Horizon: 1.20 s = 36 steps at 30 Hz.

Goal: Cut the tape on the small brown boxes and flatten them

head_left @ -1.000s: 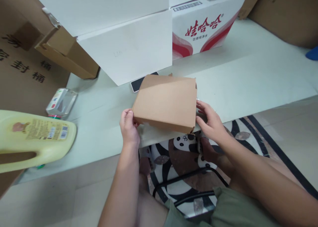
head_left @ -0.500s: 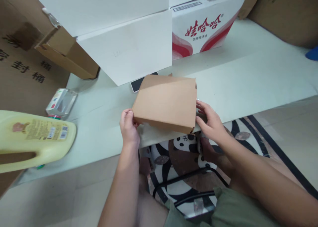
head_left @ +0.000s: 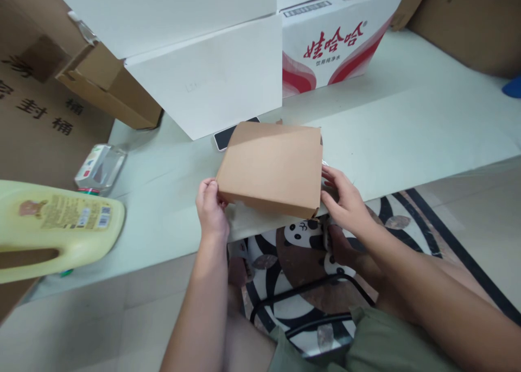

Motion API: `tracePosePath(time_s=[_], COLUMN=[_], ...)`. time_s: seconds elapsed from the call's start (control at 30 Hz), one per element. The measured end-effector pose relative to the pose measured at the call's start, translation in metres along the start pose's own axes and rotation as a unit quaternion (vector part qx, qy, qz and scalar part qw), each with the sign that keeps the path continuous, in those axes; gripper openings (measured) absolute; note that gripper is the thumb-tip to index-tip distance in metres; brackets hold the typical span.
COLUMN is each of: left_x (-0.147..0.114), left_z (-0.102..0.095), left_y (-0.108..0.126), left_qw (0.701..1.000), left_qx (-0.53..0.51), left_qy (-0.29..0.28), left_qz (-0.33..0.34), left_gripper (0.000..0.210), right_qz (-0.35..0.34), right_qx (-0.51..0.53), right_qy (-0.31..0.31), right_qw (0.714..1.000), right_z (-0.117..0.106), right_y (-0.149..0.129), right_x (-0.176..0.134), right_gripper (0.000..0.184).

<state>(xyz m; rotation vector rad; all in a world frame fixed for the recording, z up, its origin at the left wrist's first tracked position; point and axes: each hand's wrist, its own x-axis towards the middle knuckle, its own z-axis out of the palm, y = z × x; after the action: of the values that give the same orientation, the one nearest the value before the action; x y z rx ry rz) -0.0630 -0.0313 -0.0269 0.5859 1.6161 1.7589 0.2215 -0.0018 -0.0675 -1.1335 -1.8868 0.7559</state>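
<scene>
A closed brown cardboard box [head_left: 272,165] is at the front edge of the pale green table, slightly tilted. At its near left corner, my left hand [head_left: 211,209] grips it, thumb on top and fingers curled beneath. My right hand [head_left: 345,198] holds the right side, its thumb and fingertips against the end; part of the fingers is hidden behind the box. Something shiny, too small to name, shows beside the right fingertips. Behind the box lies a flat dark panel with a white rim, like a phone [head_left: 224,138], partly covered.
White boxes [head_left: 211,84] and a white-and-red water carton [head_left: 329,51] stand at the back. On the left are a clear bottle [head_left: 106,168] on its side, a yellow jug [head_left: 81,220] and large brown cartons [head_left: 36,117]. A blue object [head_left: 512,88] sits far right. The table [head_left: 407,127] ends above a panda-patterned mat [head_left: 299,233].
</scene>
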Motion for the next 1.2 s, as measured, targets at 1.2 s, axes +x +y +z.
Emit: tracePosePath(time_s=[1.2], left_x=[-0.001], left_z=[0.0007], left_y=[-0.0003], left_qw=[1.0], left_qx=[-0.006], left_qy=[-0.006], left_qz=[0.005], left_gripper=[0.047], right_qz=[0.011], right_qx=[0.008], right_qy=[0.001], right_qw=[1.0], right_z=[0.0004], right_y=[-0.0036], right_x=[0.0004], right_gripper=[0.056])
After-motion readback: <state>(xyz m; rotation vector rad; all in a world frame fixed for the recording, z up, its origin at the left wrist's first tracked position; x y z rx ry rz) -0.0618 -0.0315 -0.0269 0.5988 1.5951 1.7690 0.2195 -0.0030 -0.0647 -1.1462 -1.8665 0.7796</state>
